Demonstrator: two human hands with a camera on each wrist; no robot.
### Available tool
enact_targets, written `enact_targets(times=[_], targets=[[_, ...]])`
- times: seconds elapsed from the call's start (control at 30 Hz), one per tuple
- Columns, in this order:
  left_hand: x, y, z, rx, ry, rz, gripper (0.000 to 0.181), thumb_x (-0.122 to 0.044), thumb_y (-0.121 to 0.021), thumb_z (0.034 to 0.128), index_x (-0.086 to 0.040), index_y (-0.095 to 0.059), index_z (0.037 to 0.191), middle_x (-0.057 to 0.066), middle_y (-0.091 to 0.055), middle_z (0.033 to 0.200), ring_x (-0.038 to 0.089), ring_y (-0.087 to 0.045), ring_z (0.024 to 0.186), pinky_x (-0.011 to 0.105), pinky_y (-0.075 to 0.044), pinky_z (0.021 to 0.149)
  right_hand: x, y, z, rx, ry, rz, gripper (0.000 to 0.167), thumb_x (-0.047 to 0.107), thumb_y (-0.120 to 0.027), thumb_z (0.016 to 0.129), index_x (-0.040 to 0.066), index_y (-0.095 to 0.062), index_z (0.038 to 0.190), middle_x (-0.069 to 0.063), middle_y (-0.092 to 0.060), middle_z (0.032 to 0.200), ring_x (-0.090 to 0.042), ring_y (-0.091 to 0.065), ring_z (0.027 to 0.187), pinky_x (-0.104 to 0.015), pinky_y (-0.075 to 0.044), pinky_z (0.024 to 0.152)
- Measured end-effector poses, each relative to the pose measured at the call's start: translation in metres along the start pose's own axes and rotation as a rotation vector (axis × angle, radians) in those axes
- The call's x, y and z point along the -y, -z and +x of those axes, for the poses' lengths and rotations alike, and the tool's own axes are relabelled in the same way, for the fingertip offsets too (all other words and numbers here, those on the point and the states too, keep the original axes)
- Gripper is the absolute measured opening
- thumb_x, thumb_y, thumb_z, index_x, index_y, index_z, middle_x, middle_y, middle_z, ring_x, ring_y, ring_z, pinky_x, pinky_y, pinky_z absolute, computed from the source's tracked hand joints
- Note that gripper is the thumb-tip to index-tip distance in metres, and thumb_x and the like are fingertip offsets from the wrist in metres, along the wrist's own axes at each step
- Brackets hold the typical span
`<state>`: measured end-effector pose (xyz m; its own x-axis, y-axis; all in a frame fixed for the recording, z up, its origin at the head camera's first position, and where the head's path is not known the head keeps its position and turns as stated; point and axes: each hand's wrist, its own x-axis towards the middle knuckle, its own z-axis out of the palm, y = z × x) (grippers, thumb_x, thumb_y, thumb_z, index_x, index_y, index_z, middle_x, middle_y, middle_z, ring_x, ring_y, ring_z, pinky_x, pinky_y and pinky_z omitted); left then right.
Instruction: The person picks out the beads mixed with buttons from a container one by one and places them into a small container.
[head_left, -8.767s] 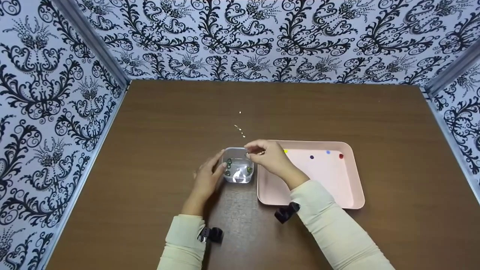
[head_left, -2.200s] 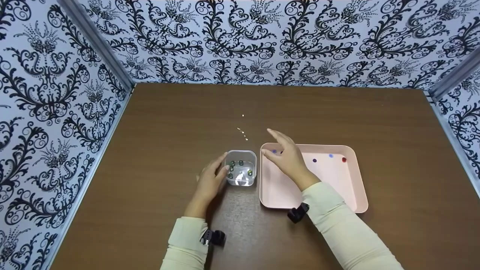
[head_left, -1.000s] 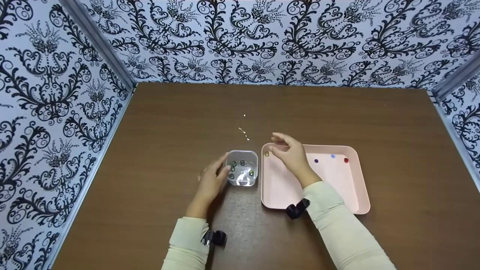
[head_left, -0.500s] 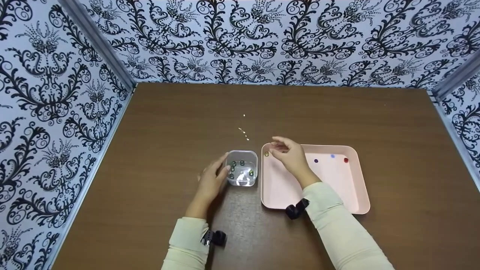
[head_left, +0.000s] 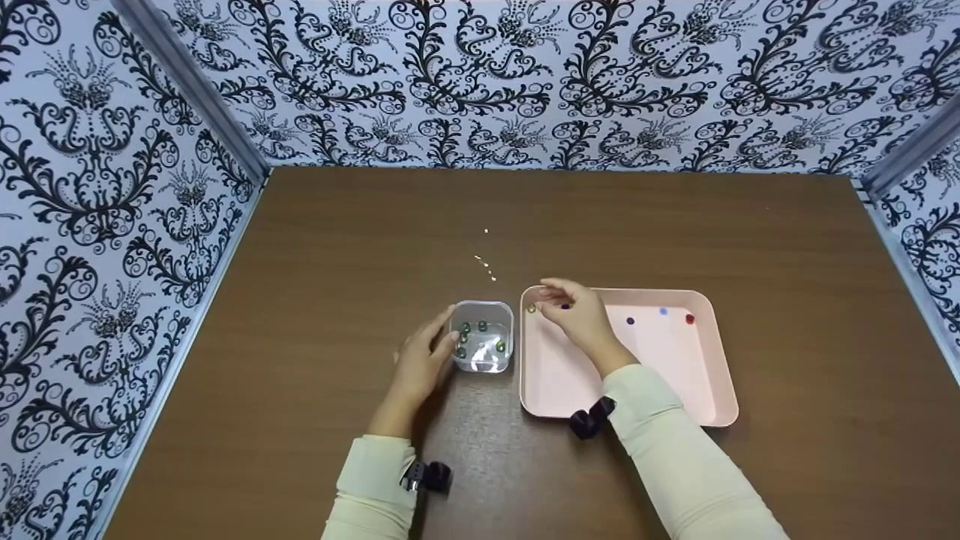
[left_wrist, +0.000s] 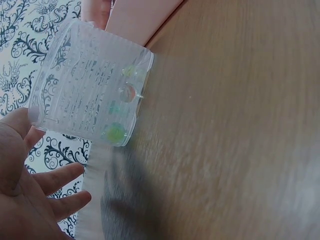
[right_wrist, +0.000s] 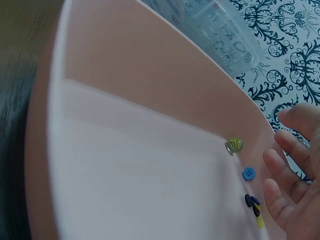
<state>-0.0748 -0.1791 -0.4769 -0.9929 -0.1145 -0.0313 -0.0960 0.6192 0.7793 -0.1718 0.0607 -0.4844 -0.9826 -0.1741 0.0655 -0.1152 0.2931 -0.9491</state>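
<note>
My left hand (head_left: pixel 418 365) holds the left wall of a small clear plastic container (head_left: pixel 483 367), thumb at the rim and the other fingers loosely spread in the left wrist view. Several greenish glass marbles (head_left: pixel 482 325) lie inside it. Over the far left corner of the pink tray (head_left: pixel 577 390) hovers my right hand (head_left: pixel 581 319), its fingers bent loosely with nothing seen between them. Near its fingertips, a yellow-green marble (right_wrist: pixel 234 145) lies in that corner. A blue button (right_wrist: pixel 248 173) and several dark blue and yellow small pieces (right_wrist: pixel 256 209) lie along the far wall, partly hidden by the hand in the head view.
Farther right in the tray are a dark purple piece (head_left: pixel 630 321), a light blue piece (head_left: pixel 663 311) and a red piece (head_left: pixel 689 319). Small pale marks (head_left: pixel 486 266) show on the brown table (head_left: pixel 337 247) behind the container. Patterned panels (head_left: pixel 480 90) enclose the table.
Since the earliest frame, my right hand has gone from the container to the tray, and one more marble lies in the container. Lately it has lowered slightly toward the tray corner; my left hand stays put.
</note>
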Motion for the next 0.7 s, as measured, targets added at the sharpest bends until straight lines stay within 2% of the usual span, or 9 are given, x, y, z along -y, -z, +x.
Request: enact_targets(times=[0.23, 0.5, 0.7], targets=[[-0.001, 0.0006, 0.0001, 0.006, 0.014, -0.004, 0.045, -0.03, -0.054, 0.0983, -0.022, -0.05, 0.142, 0.01, -0.052, 0.142, 0.038, -0.043, 0.132, 0.071, -0.014, 0.106, -0.0026, -0.0023, -0.002, 0.023, -0.005, -0.021, 0.034, -0.001, -0.072, 0.081, -0.007, -0.066, 0.114, -0.02, -0.07, 0.102, -0.029, -0.065, 0.091, -0.033, -0.051, 0.084], [0.0014, 0.0001, 0.0013, 0.008, 0.013, -0.004, 0.045, -0.031, -0.054, 0.0987, -0.022, -0.05, 0.142, 0.011, -0.051, 0.142, 0.038, -0.044, 0.131, 0.072, -0.014, 0.105, -0.0061, -0.0038, -0.0019, 0.04, -0.008, -0.039, 0.032, -0.003, -0.07, 0.081, -0.004, -0.067, 0.112, -0.017, -0.07, 0.1, -0.026, -0.065, 0.09, -0.026, -0.051, 0.081], [-0.0002, 0.0001, 0.001, 0.008, 0.017, -0.008, 0.044, -0.03, -0.054, 0.0984, -0.023, -0.05, 0.142, 0.011, -0.051, 0.142, 0.038, -0.043, 0.132, 0.072, -0.013, 0.105, -0.0063, -0.0044, -0.0018, 0.052, -0.001, -0.057, 0.03, -0.001, -0.071, 0.081, -0.002, -0.069, 0.111, -0.015, -0.07, 0.1, -0.026, -0.066, 0.09, -0.026, -0.051, 0.081]])
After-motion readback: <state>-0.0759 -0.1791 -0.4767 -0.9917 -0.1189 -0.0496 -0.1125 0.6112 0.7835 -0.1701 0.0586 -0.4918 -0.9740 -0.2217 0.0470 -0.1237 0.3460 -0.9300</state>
